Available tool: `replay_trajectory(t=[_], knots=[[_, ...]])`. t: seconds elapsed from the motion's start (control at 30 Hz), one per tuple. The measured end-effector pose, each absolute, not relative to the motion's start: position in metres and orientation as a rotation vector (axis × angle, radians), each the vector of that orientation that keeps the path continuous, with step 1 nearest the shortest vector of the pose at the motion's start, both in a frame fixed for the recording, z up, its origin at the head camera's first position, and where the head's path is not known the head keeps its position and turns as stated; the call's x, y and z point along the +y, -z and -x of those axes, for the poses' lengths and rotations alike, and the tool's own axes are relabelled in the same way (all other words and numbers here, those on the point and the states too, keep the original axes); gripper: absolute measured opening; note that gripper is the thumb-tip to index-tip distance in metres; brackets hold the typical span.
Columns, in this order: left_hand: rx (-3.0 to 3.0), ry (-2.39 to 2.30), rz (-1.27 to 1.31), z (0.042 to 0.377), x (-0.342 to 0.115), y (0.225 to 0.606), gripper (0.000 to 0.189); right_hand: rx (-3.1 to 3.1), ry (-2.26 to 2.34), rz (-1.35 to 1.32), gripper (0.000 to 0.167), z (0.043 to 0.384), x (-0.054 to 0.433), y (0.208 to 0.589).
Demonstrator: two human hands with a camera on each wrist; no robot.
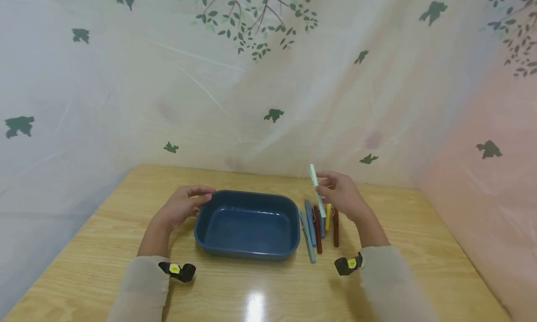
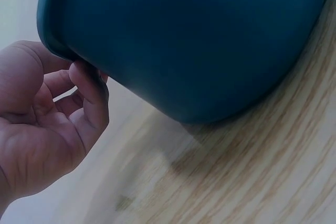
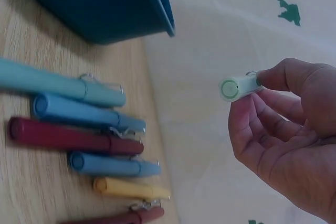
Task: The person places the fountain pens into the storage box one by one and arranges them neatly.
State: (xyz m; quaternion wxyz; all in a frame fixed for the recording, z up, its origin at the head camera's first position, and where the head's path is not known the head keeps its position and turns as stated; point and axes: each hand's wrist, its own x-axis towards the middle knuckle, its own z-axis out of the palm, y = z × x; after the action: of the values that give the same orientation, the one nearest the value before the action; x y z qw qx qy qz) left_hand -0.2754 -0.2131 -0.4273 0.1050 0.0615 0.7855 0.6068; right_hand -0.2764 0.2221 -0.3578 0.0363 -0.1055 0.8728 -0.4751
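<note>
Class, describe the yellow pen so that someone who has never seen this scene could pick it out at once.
On the wooden table, find the deep blue dish. Just right of it in the head view lies a row of pens; take the second from the right. That is the yellow pen, the only yellow one, between a blue pen and a dark red pen.

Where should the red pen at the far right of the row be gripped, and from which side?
Probably on the half nearest the person, from above, pinched across the barrel. The red pen is slim and lies flat; that half reaches past the yellow pen, leaving bare table on both sides. Its clip sits toward the other end.
</note>
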Motion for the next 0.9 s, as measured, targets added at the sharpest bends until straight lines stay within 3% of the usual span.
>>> replay_trajectory(t=[0.9], knots=[[2.273,-1.827,-0.191,0.275,-0.213,0.426,0.042,2.561,1.549,0.509,0.044,0.284,0.134,0.355]])
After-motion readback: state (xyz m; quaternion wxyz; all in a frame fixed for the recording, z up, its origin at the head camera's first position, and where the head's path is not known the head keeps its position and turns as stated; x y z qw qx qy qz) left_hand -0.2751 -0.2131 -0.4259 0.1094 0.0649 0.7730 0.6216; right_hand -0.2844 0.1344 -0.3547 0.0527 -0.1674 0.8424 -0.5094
